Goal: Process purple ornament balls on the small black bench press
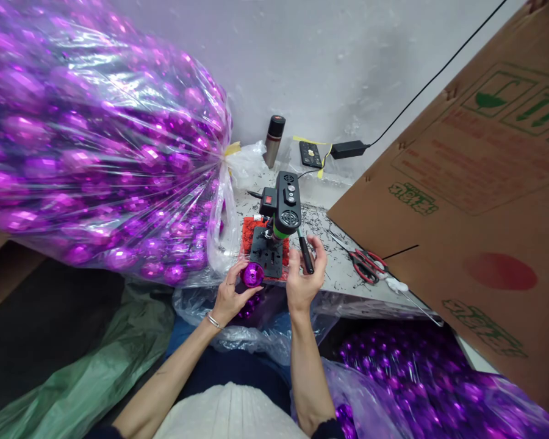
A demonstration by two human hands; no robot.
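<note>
My left hand (231, 296) pinches a shiny purple bauble (252, 275) between thumb and fingers. The bauble is at the front edge of the black base plate of a small bench drill press (287, 201). My right hand (304, 283) has its thumb and fingers on either side of the press's black lever handle (306, 256), holding it loosely. Under the base plate lies a red mat (249, 228) strewn with dark shavings. The underside of the press head is partly hidden from above.
A large clear bag of purple baubles (119, 152) fills the left. Scissors (366, 263) lie right of the press, beside a big cardboard box (476, 201). Behind stand a flask (274, 140) and a power adapter (349, 149). More bagged baubles (407, 366) are below right.
</note>
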